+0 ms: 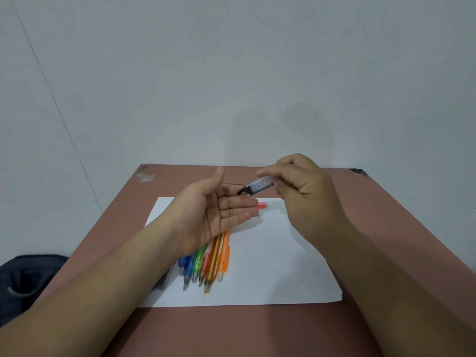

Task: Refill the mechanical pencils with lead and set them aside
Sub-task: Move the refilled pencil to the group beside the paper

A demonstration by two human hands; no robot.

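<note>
Head view: our right hand (301, 191) is pinching the lead case (257, 188), tilting it over our flat, upturned left hand (219, 215); the pencils (206, 264) are lying beneath that palm.

1. The worktop (334, 328) is a reddish-brown surface set against a pale wall.
2. A white sheet of paper (278, 266) lies flat on it, near the middle.
3. A bunch of mechanical pencils (206, 264), blue, green, red and orange, lies side by side on the sheet's left part, tips toward the near edge.
4. A small pink piece (262, 204) lies on the sheet's far edge.
</note>
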